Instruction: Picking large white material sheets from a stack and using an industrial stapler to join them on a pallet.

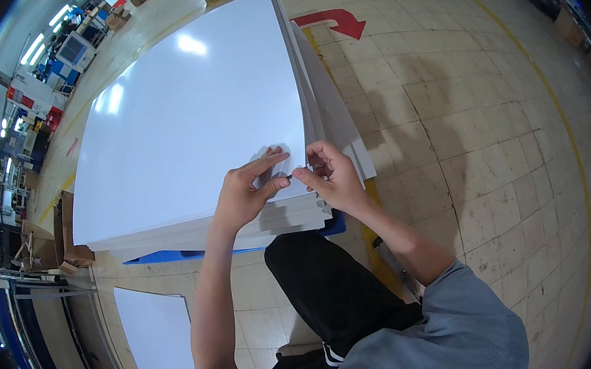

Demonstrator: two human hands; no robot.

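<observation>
My two hands meet at the near right corner of the top glossy white sheet (184, 131) on a large stack. My left hand (240, 190) has its fingers spread out over the sheet. Its thumb tip touches a small dark piece (289, 177), too small to name. My right hand (334, 178) is closed at the sheet's corner, its thumb pressed by the other end of that piece and its fingers curled at the right edge. What lies under the right fingers is hidden.
Beneath the stack shows a blue base (167, 256). Another white sheet (157, 340) lies at lower left, near a dark-framed unit (58, 342). Cardboard boxes (69, 235) stand left of the stack. The tiled floor (496, 201) has yellow lines and a red arrow (340, 22).
</observation>
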